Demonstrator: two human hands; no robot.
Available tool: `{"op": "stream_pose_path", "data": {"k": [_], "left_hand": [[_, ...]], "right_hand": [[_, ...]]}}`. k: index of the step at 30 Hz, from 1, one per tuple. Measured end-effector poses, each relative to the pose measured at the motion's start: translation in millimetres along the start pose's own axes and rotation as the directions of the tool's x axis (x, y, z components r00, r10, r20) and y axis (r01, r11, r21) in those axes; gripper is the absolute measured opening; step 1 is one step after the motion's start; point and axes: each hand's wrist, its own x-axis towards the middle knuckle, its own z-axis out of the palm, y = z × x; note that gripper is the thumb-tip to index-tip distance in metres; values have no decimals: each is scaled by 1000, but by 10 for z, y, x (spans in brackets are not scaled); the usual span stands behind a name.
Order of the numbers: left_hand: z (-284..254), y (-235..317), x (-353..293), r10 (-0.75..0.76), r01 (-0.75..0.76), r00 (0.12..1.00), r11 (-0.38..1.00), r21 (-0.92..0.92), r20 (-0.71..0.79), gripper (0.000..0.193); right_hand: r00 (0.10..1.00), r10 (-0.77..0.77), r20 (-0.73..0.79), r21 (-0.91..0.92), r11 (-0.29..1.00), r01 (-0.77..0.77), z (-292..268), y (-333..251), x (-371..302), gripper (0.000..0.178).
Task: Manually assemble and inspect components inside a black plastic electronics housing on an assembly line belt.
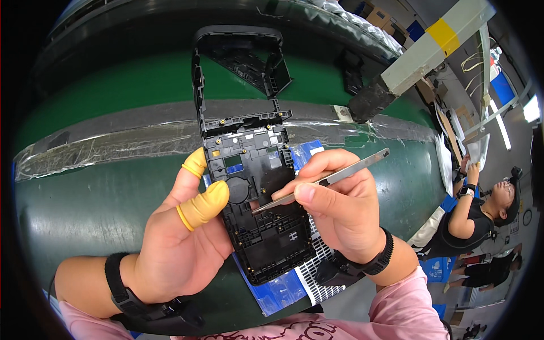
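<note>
My left hand (184, 238), with yellow finger cots on its thumb and one finger, grips the left edge of a black plastic housing (272, 243). The housing is held up at a slight tilt; it has ribs, small brass inserts and an open frame at its far end. Between the thumb and fingers of my right hand (345, 207) is a pair of metal tweezers (354, 168). Their tips are over the middle of the housing, near its round recess. Whether the tips pinch anything is too small to tell.
Beneath the housing lie a blue sheet (272, 294) and a white grid panel (323, 283) on the green table (102, 215). Beyond a taped ledge (102, 136), more black plastic parts (241, 62) rest on a green surface. A metal post (419, 62) stands at right; other people (476, 215) are farther off.
</note>
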Motion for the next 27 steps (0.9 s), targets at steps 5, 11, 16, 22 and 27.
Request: {"op": "stream_pose_path", "data": {"k": [5,11,16,22,27], "left_hand": [[0,-9,-1,-1,1,1000,1000,4,-10,49],[3,-2,-13,-5,5,1000,1000,5,-21,50],[6,-14,-4,-4,4,1000,1000,5,-28,50],[16,-6,-6,-15,16,999,1000,25,-44,51],[29,44,-10,-12,16,997,998,57,-74,52]], "right_hand": [[996,-8,88,80,997,1,-59,21,1,20],[1000,-7,-3,1,1000,7,12,14,-10,14],[998,14,66,46,999,-17,-59,28,-15,19],[999,13,46,48,999,-15,-49,29,-21,19],[998,-50,44,131,990,44,-77,3,6,20]]}}
